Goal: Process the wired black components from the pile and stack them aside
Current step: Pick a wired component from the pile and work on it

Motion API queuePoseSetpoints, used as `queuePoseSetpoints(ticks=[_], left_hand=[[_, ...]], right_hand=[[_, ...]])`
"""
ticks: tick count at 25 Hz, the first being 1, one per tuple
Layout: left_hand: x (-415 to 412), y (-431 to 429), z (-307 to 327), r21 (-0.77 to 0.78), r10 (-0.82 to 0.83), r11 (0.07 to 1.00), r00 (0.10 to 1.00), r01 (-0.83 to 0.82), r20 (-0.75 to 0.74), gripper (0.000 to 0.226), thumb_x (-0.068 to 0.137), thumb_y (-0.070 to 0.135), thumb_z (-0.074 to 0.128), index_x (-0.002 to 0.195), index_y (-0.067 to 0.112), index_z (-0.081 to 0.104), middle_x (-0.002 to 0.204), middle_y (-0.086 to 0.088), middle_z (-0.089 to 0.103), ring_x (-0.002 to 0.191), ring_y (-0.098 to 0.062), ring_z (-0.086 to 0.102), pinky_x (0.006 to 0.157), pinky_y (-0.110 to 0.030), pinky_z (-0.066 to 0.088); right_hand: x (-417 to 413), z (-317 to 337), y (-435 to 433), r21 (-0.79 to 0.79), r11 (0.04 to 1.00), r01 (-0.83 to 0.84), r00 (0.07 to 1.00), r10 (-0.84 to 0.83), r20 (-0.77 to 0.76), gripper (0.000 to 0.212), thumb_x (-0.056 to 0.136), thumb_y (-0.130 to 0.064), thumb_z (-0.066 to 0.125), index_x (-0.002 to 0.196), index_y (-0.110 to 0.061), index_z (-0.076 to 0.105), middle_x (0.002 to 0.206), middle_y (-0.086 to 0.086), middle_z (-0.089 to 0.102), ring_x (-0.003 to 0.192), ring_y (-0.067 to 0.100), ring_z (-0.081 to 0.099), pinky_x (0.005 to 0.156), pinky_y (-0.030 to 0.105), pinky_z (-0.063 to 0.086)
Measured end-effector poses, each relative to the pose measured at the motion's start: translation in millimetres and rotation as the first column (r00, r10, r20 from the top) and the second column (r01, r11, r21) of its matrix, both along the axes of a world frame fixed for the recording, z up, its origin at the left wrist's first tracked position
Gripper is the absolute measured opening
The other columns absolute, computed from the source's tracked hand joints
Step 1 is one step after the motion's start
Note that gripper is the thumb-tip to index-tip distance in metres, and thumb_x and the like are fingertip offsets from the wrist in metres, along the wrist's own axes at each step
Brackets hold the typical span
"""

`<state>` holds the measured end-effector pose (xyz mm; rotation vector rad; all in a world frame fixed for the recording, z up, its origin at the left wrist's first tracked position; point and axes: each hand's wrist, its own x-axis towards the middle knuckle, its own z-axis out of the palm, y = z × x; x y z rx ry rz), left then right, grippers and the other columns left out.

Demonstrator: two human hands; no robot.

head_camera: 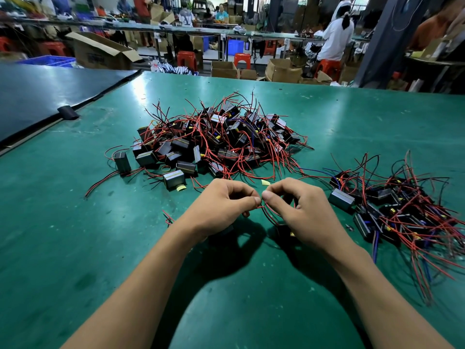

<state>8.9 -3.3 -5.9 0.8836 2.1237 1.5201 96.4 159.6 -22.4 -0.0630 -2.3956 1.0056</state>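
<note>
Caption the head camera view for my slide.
Left hand and right hand pinch red wires; component pile ahead, second heap to their right.

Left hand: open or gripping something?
Gripping: the left hand curls its fingers, thumb and forefinger pinching a red wire; the right hand pinches it alongside.

We can't read any text here; dark print on the box (97, 57) is too blurred.
</note>
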Motion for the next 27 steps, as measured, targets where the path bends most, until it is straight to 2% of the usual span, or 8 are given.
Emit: queuePoseSetpoints(ticks=[3, 5, 10, 12, 15, 20, 23, 27], left_hand=[[1, 2, -1, -0.006, -0.014, 1.000, 1.000, 0.014, -0.018, 0.009, 0.089, 0.012, 0.068, 0.084, 0.007, 0.074, 0.066, -0.002, 0.062, 0.056, -0.004, 0.049, 0.054, -0.014, 0.038], [1, 3, -1, -0.012, 0.001, 1.000, 1.000, -0.001, -0.028, 0.009, 0.088, 0.012, 0.068, 0.082, 0.010, 0.074, 0.065, -0.001, 0.062, 0.056, -0.005, 0.049, 0.054, -0.015, 0.038], [0, 3, -2, 0.013, 0.064, 0.998, 0.998, -0.065, 0.012, 0.010, 0.087, 0.011, 0.068, 0.080, 0.007, 0.074, 0.054, 0.009, 0.059, 0.045, 0.003, 0.047, 0.046, -0.008, 0.034], [0, 2, -1, 0.013, 0.056, 0.998, 0.998, -0.056, 0.009, 0.009, 0.087, 0.011, 0.068, 0.082, 0.007, 0.074, 0.055, 0.009, 0.059, 0.045, 0.004, 0.047, 0.046, -0.008, 0.034], [0, 1, 0, 0.011, 0.036, 0.999, 0.999, -0.036, 0.000, 0.008, 0.087, 0.013, 0.069, 0.083, 0.010, 0.076, 0.060, 0.003, 0.061, 0.049, -0.001, 0.048, 0.048, -0.012, 0.036], [0, 2, 0, -0.015, -0.010, 1.000, 1.000, 0.010, 0.010, 0.010, 0.087, 0.015, 0.071, 0.079, 0.017, 0.076, 0.066, -0.005, 0.061, 0.064, -0.016, 0.045, 0.061, -0.027, 0.032], [1, 3, -1, -0.020, -0.004, 1.000, 1.000, 0.004, 0.010, 0.009, 0.087, 0.016, 0.071, 0.080, 0.016, 0.076, 0.066, -0.008, 0.059, 0.063, -0.017, 0.043, 0.061, -0.028, 0.031], [-1, 2, -1, 0.004, 0.037, 0.999, 0.999, -0.037, 0.013, 0.009, 0.087, 0.013, 0.070, 0.083, 0.011, 0.076, 0.061, -0.001, 0.061, 0.046, -0.001, 0.044, 0.047, -0.012, 0.033]], right_hand=[[-4, -3, -2, -0.181, 0.982, 0.044, 0.980, -0.008, 0.197, 0.023, 0.096, -0.027, 0.064, 0.077, -0.014, 0.067, 0.057, -0.014, 0.049, 0.055, 0.002, 0.040, 0.055, 0.020, 0.032], [-4, -2, -3, -0.235, 0.970, 0.055, 0.967, 0.007, 0.256, 0.025, 0.097, -0.029, 0.062, 0.077, -0.013, 0.067, 0.056, -0.012, 0.046, 0.055, 0.004, 0.038, 0.055, 0.022, 0.031], [0, 6, -2, -0.347, 0.938, -0.009, 0.986, 0.066, 0.154, 0.021, 0.093, -0.032, 0.068, 0.080, -0.016, 0.072, 0.060, -0.013, 0.058, 0.057, 0.002, 0.047, 0.058, 0.015, 0.038], [2, 6, -1, -0.366, 0.931, -0.011, 0.985, 0.073, 0.157, 0.022, 0.090, -0.036, 0.072, 0.080, -0.016, 0.073, 0.058, -0.012, 0.055, 0.057, 0.005, 0.045, 0.056, 0.017, 0.037], [0, 7, -4, -0.375, 0.926, 0.025, 0.971, 0.067, 0.231, 0.025, 0.090, -0.036, 0.071, 0.076, -0.014, 0.072, 0.056, -0.012, 0.051, 0.055, 0.007, 0.041, 0.054, 0.021, 0.034], [-2, 10, -7, -0.547, 0.828, 0.122, 0.944, 0.073, 0.322, 0.025, 0.086, -0.022, 0.070, 0.063, -0.014, 0.070, 0.055, -0.005, 0.056, 0.051, 0.009, 0.043, 0.046, 0.016, 0.034], [-2, 7, -7, -0.471, 0.870, 0.148, 0.950, 0.006, 0.311, 0.023, 0.083, -0.025, 0.071, 0.064, -0.012, 0.071, 0.053, -0.007, 0.056, 0.051, 0.010, 0.041, 0.047, 0.021, 0.033], [1, 6, -3, -0.346, 0.936, 0.064, 0.987, -0.009, 0.158, 0.015, 0.084, -0.028, 0.078, 0.074, -0.019, 0.071, 0.062, -0.008, 0.063, 0.056, 0.008, 0.050, 0.056, 0.029, 0.044]])
